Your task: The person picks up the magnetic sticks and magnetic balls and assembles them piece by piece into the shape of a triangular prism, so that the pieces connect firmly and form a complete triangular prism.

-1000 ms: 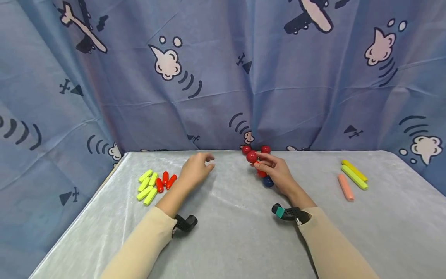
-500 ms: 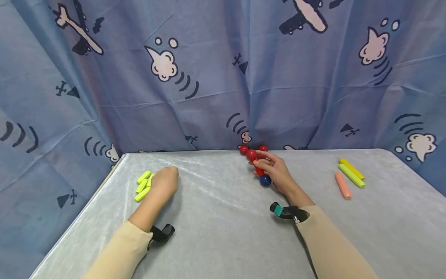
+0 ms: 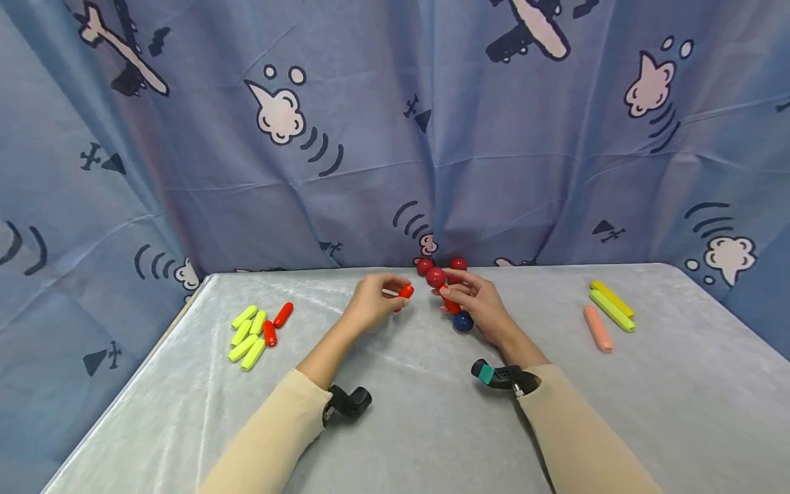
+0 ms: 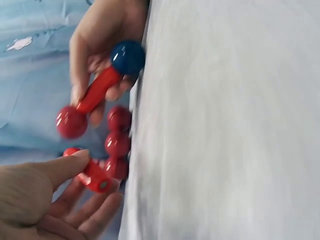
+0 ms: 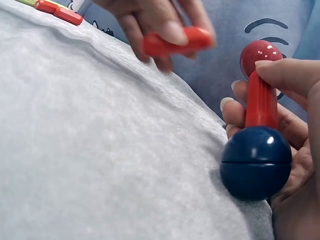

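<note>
My left hand (image 3: pixel 369 302) pinches a short red rod (image 4: pixel 94 175) between thumb and fingers, raised over the table's back part. In my right hand (image 3: pixel 486 310) is another red rod (image 5: pixel 262 102), gripped by thumb and fingertips. That rod carries a large blue ball (image 5: pixel 256 163) at one end and a smaller red ball (image 5: pixel 260 55) at the other. A small gap separates the left hand's rod from this red ball. Behind the hands, more red balls (image 4: pixel 118 144) sit in a row at the table's back edge.
On the left of the grey-white table (image 3: pixel 407 425) lie several short yellow-green rods (image 3: pixel 253 353) beside two red rods (image 3: pixel 284 314). To the right are a long yellow rod (image 3: pixel 612 298), a yellow-green rod (image 3: pixel 612 311) and a salmon rod (image 3: pixel 597 329). A blue printed curtain (image 3: pixel 358 137) hangs behind.
The left hand went left to the red rods, picked one up and came back toward the right hand with it. The right hand keeps its hold on the rod with balls.
</note>
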Demonstrator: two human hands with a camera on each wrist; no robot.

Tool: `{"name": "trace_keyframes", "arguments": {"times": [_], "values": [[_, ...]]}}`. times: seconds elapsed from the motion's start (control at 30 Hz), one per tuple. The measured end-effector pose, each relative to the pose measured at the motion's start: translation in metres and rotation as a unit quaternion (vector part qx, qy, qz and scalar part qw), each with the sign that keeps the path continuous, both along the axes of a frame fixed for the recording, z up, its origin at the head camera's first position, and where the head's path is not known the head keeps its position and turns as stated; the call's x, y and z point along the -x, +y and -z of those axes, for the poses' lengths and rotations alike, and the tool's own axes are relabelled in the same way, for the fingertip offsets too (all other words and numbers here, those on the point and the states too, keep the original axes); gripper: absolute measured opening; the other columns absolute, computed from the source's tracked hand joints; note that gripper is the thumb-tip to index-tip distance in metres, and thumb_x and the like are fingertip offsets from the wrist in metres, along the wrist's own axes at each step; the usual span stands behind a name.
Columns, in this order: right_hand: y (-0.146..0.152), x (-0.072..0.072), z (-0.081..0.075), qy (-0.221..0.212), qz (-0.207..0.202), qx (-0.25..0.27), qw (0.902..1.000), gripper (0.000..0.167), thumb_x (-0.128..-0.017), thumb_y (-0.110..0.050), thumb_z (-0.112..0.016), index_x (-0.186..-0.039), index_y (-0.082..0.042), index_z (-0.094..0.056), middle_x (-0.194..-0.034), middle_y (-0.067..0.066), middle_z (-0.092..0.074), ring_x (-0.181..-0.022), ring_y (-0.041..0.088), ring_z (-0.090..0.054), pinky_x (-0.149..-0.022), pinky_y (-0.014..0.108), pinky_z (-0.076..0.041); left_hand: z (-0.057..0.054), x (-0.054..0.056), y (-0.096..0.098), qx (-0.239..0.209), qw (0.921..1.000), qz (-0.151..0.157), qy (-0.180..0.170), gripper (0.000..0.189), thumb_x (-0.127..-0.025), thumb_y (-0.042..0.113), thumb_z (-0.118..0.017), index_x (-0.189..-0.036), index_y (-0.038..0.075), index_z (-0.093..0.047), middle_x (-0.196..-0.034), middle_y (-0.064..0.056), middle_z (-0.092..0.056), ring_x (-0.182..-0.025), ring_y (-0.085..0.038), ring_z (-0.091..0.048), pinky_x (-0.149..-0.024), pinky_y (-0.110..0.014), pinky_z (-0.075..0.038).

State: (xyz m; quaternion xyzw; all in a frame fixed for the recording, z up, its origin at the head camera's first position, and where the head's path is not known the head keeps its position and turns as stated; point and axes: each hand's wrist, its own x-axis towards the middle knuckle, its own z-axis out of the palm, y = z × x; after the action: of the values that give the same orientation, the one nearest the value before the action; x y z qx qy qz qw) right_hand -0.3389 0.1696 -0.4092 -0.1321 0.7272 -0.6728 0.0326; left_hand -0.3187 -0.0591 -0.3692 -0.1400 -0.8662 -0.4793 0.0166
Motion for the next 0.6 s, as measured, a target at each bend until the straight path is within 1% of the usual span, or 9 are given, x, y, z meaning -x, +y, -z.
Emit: {"name": "trace_keyframes", "arguments": {"times": [0.1,0.17,0.23,0.3,0.33,0.4,0.47,0.53,0.6], "values": [[0.000,-0.001,0.000,0.004,-0.003,0.014,0.9999,0.051,-0.097,-0.011,-0.066,-0.145,-0.004,-0.050,-0.096,-0.010,-0.074,-0.097,0.017,-0.073,-0.077,0.028,-0.063,0.002,0.005,0.016,-0.012,0.9999,0.008,0.008,0.031,-0.088,0.002,-0.076,-0.119,0.000,-0.072,-0.113,-0.017,-0.075,-0.097,-0.030,-0.075,-0.076,-0.030,-0.063],[0.000,-0.001,0.000,0.005,-0.004,0.022,0.9997,0.051,-0.098,-0.011,-0.065,-0.146,-0.002,-0.049,-0.099,-0.006,-0.075,-0.098,0.018,-0.073,-0.077,0.029,-0.063,0.004,0.007,0.023,-0.015,0.9997,0.008,0.017,0.030,-0.088,0.004,-0.076,-0.118,0.001,-0.073,-0.113,-0.016,-0.075,-0.096,-0.030,-0.075,-0.077,-0.030,-0.062],[0.000,-0.001,-0.001,0.002,0.005,0.025,0.9997,0.051,-0.098,-0.014,-0.065,-0.145,-0.002,-0.049,-0.105,-0.002,-0.075,-0.098,0.017,-0.073,-0.077,0.029,-0.063,0.005,0.008,0.027,-0.019,0.9994,0.004,0.027,0.028,-0.087,0.005,-0.077,-0.115,0.002,-0.074,-0.111,-0.015,-0.076,-0.096,-0.029,-0.075,-0.079,-0.030,-0.062],[0.000,0.000,-0.001,-0.003,0.016,0.016,0.9997,0.053,-0.099,-0.021,-0.065,-0.146,-0.002,-0.049,-0.107,0.002,-0.075,-0.093,0.015,-0.074,-0.078,0.027,-0.062,0.006,0.009,0.030,-0.024,0.9990,0.002,0.038,0.025,-0.087,0.005,-0.078,-0.112,0.003,-0.075,-0.110,-0.014,-0.077,-0.096,-0.029,-0.075,-0.082,-0.031,-0.062],[0.000,0.000,-0.001,-0.006,0.022,0.008,0.9997,0.055,-0.100,-0.025,-0.065,-0.146,-0.002,-0.048,-0.107,0.003,-0.075,-0.091,0.014,-0.074,-0.078,0.026,-0.062,0.006,0.009,0.031,-0.026,0.9987,0.003,0.043,0.025,-0.087,0.006,-0.078,-0.111,0.003,-0.076,-0.109,-0.014,-0.077,-0.096,-0.028,-0.075,-0.083,-0.031,-0.062],[0.000,0.000,-0.003,-0.013,0.033,-0.011,0.9993,0.056,-0.099,-0.031,-0.065,-0.146,-0.005,-0.049,-0.100,0.002,-0.075,-0.085,0.010,-0.073,-0.077,0.023,-0.060,0.005,0.010,0.034,-0.033,0.9981,0.012,0.051,0.025,-0.086,0.006,-0.079,-0.110,0.003,-0.076,-0.109,-0.014,-0.077,-0.096,-0.028,-0.075,-0.083,-0.031,-0.062],[0.001,0.000,-0.004,-0.019,0.040,-0.026,0.9987,0.056,-0.098,-0.033,-0.066,-0.144,-0.005,-0.050,-0.093,0.000,-0.074,-0.079,0.009,-0.070,-0.075,0.022,-0.059,0.003,0.011,0.038,-0.043,0.9973,0.025,0.055,0.026,-0.086,0.007,-0.079,-0.111,0.002,-0.075,-0.110,-0.014,-0.077,-0.095,-0.027,-0.075,-0.082,-0.030,-0.062],[0.003,0.000,-0.006,-0.029,0.047,-0.018,0.9983,0.054,-0.097,-0.030,-0.068,-0.140,-0.003,-0.052,-0.089,-0.004,-0.072,-0.078,0.010,-0.067,-0.073,0.021,-0.058,0.001,0.013,0.043,-0.053,0.9966,0.034,0.053,0.028,-0.087,0.009,-0.079,-0.114,0.002,-0.074,-0.113,-0.014,-0.076,-0.097,-0.027,-0.074,-0.082,-0.029,-0.062],[0.006,0.000,-0.007,-0.044,0.054,0.014,0.9975,0.050,-0.096,-0.025,-0.069,-0.135,0.001,-0.051,-0.090,-0.008,-0.070,-0.079,0.011,-0.067,-0.073,0.020,-0.059,-0.001,0.015,0.047,-0.065,0.9962,0.035,0.047,0.030,-0.088,0.011,-0.078,-0.116,0.002,-0.073,-0.115,-0.015,-0.075,-0.099,-0.028,-0.074,-0.085,-0.030,-0.061]]}}
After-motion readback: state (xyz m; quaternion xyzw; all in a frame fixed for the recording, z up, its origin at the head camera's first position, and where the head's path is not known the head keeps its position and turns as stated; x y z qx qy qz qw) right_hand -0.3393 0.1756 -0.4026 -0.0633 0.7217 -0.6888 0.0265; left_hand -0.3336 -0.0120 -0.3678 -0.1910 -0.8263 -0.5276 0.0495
